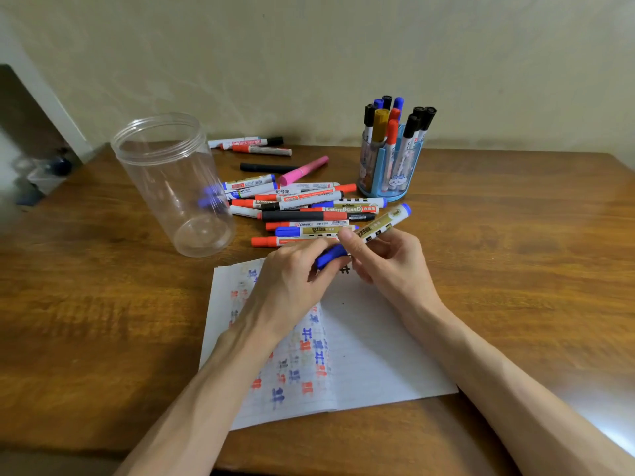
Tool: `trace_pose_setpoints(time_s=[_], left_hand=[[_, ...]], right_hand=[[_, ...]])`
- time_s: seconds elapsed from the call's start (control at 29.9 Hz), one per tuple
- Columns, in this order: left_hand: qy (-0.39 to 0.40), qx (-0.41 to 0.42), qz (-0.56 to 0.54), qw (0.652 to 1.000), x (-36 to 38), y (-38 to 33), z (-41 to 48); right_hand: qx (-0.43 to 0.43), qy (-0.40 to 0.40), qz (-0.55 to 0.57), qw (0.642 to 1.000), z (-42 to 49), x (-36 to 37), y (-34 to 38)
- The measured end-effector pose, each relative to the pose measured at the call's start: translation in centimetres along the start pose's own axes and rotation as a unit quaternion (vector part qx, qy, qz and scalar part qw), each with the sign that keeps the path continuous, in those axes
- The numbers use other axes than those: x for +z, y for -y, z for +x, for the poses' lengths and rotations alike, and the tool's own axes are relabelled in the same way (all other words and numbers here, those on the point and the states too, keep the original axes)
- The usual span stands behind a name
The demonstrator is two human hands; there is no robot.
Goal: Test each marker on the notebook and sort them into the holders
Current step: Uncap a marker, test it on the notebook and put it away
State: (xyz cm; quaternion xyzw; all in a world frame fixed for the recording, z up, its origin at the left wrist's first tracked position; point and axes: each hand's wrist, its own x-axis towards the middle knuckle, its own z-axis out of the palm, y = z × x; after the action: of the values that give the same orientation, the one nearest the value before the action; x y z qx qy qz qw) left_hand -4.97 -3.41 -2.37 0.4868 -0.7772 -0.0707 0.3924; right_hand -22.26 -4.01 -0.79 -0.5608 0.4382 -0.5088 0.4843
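A blue marker [385,224] with a white and gold barrel is held above the open notebook [371,341]. My right hand [388,259] grips its barrel, the blue end pointing up and right. My left hand [292,280] pinches the blue cap [330,255] at the marker's lower end. The notebook's left page carries rows of blue, red and black test marks. A pile of loose markers [302,207] lies just beyond the notebook. A clear plastic jar [171,187] stands empty at the left. A blue pen holder [391,166] at the back right holds several markers.
Three more markers [254,146] lie by the wall behind the jar. A pink marker [304,170] and a black one [264,167] lie apart from the pile. The wooden table [515,252] runs to the wall; its left edge drops beside a dark doorway.
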Motion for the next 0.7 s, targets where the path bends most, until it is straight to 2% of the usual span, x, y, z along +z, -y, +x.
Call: trace_pose_setpoints(time_s=[0.17, 0.37, 0.7], left_hand=[[0.040, -0.024, -0.057, 0.997, -0.4, -0.2, -0.2], [0.086, -0.068, -0.140, 0.984, -0.6, -0.6, 0.0], [0.115, -0.077, -0.218, 0.966, -1.2, -1.1, 0.4]], right_hand=[[-0.018, 0.021, -0.031, 0.999, 0.0, -0.5, 0.2], [-0.028, 0.015, -0.011, 0.999, -0.1, -1.2, 0.2], [-0.054, 0.047, -0.022, 0.997, -0.3, -0.9, 0.6]])
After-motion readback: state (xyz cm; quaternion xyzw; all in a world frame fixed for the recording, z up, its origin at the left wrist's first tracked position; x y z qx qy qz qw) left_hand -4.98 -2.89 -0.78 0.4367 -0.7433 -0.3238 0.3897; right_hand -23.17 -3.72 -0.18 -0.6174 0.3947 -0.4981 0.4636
